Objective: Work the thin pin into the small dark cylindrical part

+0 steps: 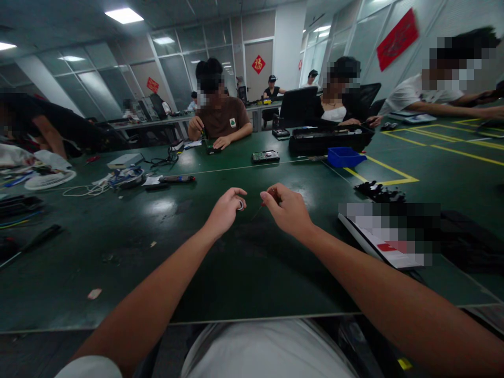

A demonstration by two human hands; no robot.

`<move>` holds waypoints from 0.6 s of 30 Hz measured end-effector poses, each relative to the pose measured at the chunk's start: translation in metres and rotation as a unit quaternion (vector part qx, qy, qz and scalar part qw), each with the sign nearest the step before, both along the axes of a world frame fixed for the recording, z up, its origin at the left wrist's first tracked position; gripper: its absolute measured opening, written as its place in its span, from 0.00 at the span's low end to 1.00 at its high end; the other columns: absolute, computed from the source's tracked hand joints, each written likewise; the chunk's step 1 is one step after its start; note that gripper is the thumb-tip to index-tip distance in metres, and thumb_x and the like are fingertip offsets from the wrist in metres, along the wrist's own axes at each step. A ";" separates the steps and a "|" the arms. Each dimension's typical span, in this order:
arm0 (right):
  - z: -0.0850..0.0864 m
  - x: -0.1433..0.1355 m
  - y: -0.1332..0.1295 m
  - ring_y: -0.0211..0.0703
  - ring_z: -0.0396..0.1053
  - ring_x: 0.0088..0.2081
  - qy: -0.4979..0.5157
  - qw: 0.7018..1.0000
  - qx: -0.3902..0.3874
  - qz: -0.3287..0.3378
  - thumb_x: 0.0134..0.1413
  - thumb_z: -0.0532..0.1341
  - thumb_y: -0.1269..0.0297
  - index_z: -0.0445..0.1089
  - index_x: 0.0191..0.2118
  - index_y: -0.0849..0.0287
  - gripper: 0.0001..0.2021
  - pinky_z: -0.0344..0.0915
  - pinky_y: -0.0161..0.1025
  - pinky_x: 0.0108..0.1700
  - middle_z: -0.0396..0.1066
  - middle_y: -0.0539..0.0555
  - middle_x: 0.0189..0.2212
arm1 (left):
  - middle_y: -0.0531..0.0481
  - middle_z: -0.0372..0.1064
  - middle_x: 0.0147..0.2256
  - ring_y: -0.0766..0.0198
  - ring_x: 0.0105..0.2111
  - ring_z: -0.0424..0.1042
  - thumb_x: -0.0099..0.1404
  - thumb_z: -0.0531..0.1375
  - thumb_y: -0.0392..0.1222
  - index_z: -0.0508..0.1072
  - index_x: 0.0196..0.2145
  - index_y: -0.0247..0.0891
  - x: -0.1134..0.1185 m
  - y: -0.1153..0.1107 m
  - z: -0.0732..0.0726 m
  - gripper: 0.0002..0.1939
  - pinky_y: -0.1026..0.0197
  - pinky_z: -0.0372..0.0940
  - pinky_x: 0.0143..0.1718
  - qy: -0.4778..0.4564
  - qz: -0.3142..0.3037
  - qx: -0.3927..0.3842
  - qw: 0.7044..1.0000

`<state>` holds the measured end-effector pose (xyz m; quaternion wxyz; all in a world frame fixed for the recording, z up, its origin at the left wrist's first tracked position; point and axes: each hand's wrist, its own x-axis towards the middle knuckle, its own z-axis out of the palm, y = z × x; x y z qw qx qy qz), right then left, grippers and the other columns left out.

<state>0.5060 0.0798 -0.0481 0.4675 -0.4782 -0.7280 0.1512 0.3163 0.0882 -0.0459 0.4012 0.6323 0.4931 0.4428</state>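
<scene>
My right hand [289,210] is closed around the reddish-brown handle [274,193] of a screwdriver. Its thin shaft [258,212] slants down and to the left, the tip over the green table. Just left of it, and apart from it, my left hand [226,211] hovers above the tabletop. The index finger there reaches out to the right while the others bend loosely, with a gap between them. A small silvery ring shape [240,205] shows at the bent fingers; whether it is worn or held, I cannot make out.
Ahead lies a hard drive [265,156], with a blue bin [345,157] to its right. A black electric screwdriver [177,179] and coiled cables [128,177] are on the left. White papers [388,241] lie near my right forearm. Several people work around the green table [129,252].
</scene>
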 end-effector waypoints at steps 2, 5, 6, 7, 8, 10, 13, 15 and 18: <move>0.000 0.000 -0.001 0.41 0.67 0.26 0.010 1.000 0.009 0.001 0.63 0.55 0.54 0.68 0.32 0.55 0.13 0.57 0.39 0.30 0.72 0.50 0.24 | 0.48 0.69 0.36 0.60 0.38 0.68 0.55 0.53 0.32 0.68 0.44 0.37 0.002 -0.002 -0.010 0.18 0.57 0.64 0.44 0.069 -0.025 0.029 0.997; -0.001 0.000 -0.002 0.42 0.69 0.27 0.051 0.999 0.014 0.007 0.64 0.54 0.56 0.68 0.34 0.55 0.11 0.60 0.39 0.31 0.73 0.51 0.26 | 0.46 0.70 0.43 0.60 0.43 0.70 0.51 0.56 0.26 0.66 0.49 0.37 -0.004 -0.002 -0.023 0.26 0.56 0.64 0.49 0.141 -0.019 0.062 0.988; -0.002 0.000 -0.002 0.42 0.70 0.29 0.074 0.997 0.014 0.012 0.64 0.54 0.56 0.68 0.35 0.55 0.11 0.61 0.39 0.32 0.73 0.51 0.27 | 0.46 0.70 0.44 0.59 0.45 0.70 0.52 0.56 0.25 0.66 0.50 0.37 -0.007 -0.001 -0.026 0.26 0.56 0.63 0.51 0.154 -0.008 0.067 0.986; -0.003 0.000 -0.002 0.42 0.71 0.30 0.098 0.995 0.014 0.021 0.64 0.54 0.56 0.68 0.36 0.55 0.11 0.63 0.39 0.34 0.74 0.51 0.28 | 0.45 0.71 0.45 0.59 0.46 0.70 0.53 0.57 0.25 0.67 0.49 0.37 -0.009 0.000 -0.028 0.25 0.55 0.63 0.52 0.162 0.003 0.067 0.984; -0.004 -0.001 -0.002 0.43 0.73 0.32 0.121 0.992 0.014 0.032 0.64 0.54 0.56 0.69 0.38 0.55 0.10 0.65 0.40 0.35 0.74 0.51 0.29 | 0.45 0.71 0.45 0.58 0.46 0.70 0.56 0.58 0.25 0.68 0.49 0.37 -0.012 0.001 -0.030 0.22 0.54 0.63 0.53 0.168 0.010 0.066 0.983; -0.006 -0.002 -0.001 0.44 0.75 0.35 0.152 0.987 0.014 0.056 0.65 0.55 0.55 0.69 0.41 0.55 0.11 0.68 0.41 0.38 0.75 0.52 0.32 | 0.46 0.73 0.45 0.57 0.46 0.71 0.59 0.60 0.28 0.71 0.47 0.38 -0.016 0.003 -0.032 0.18 0.52 0.64 0.54 0.179 0.010 0.064 0.982; -0.010 -0.003 0.001 0.44 0.76 0.37 0.160 0.984 0.009 0.079 0.65 0.56 0.56 0.69 0.43 0.55 0.10 0.69 0.42 0.41 0.76 0.52 0.34 | 0.47 0.74 0.47 0.56 0.48 0.72 0.59 0.63 0.30 0.74 0.48 0.40 -0.019 0.004 -0.035 0.19 0.51 0.63 0.56 0.185 -0.006 0.087 0.979; -0.011 -0.003 0.002 0.45 0.76 0.38 0.151 0.985 0.002 0.086 0.65 0.56 0.56 0.69 0.43 0.55 0.10 0.69 0.42 0.41 0.76 0.53 0.34 | 0.47 0.74 0.49 0.56 0.50 0.71 0.59 0.64 0.31 0.75 0.50 0.41 -0.019 0.003 -0.035 0.20 0.50 0.62 0.58 0.184 -0.012 0.101 0.978; -0.011 -0.003 0.001 0.45 0.76 0.38 0.128 0.988 -0.008 0.086 0.64 0.56 0.56 0.69 0.43 0.55 0.10 0.69 0.43 0.41 0.77 0.53 0.35 | 0.47 0.74 0.51 0.55 0.52 0.71 0.59 0.65 0.32 0.74 0.53 0.41 -0.018 0.002 -0.035 0.24 0.50 0.61 0.59 0.184 -0.013 0.102 0.977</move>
